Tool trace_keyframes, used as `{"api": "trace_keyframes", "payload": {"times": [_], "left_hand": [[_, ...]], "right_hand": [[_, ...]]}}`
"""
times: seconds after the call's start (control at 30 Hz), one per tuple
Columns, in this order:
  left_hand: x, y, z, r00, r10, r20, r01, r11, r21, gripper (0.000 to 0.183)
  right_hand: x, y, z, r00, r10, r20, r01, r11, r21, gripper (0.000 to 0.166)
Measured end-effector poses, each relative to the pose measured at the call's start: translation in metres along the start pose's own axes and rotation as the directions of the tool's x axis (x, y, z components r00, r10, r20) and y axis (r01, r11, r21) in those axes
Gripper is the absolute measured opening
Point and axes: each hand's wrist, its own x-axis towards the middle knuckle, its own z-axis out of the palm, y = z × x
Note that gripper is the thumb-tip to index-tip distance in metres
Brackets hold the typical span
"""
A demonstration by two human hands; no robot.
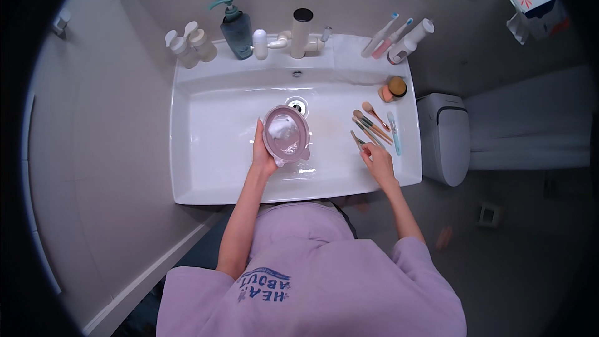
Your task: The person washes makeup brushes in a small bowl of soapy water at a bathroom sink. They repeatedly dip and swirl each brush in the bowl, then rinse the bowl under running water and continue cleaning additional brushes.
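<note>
My left hand point(264, 153) holds a mauve bowl point(305, 142) by its left side, above the white washbasin point(215, 150). Whitish foam and some liquid point(284, 132) lie inside the bowl. On the basin's right side, my right hand point(380, 163) has its fingertips pinched at a small makeup brush point(356, 138), and the fingers hide part of its handle. Just beyond that hand lie several other brushes, among them a fluffy one with a copper-coloured handle point(375, 116), wooden-handled ones point(374, 128) and a light-blue one point(394, 133).
A round brown-topped item point(398, 86) and peach makeup sponges point(385, 94) sit at the basin's right. Along the back stand pump bottles point(237, 32), the faucet point(300, 32), toothbrushes point(383, 37) and a white handheld device point(412, 41). A toilet point(449, 140) is to the right.
</note>
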Motion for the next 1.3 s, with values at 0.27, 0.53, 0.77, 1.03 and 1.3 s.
{"api": "trace_keyframes", "payload": {"times": [0.27,0.53,0.77,1.03,1.3], "left_hand": [[-0.006,-0.002,0.013,0.994,0.102,0.025,-0.102,0.994,-0.027,0.068],[-0.028,0.006,0.028,0.991,0.128,0.049,-0.126,0.991,-0.051,0.069],[-0.037,0.013,0.025,0.982,0.190,-0.023,-0.190,0.982,-0.020,0.067],[-0.041,0.015,0.019,0.977,0.207,0.047,-0.207,0.978,-0.009,0.064],[-0.031,0.010,0.009,0.971,0.236,-0.034,-0.238,0.970,-0.044,0.062]], "right_hand": [[0.039,-0.121,-0.054,0.938,-0.203,0.279,-0.264,0.102,0.959,0.023],[0.070,-0.179,-0.036,0.900,-0.297,0.321,-0.186,0.403,0.896,0.030],[0.077,-0.206,-0.020,0.939,-0.339,-0.063,0.311,0.754,0.578,0.011],[0.058,-0.209,-0.019,0.922,-0.387,0.029,0.322,0.805,0.498,0.011],[0.055,-0.201,-0.013,0.899,-0.435,0.055,0.369,0.817,0.443,0.011]]}}
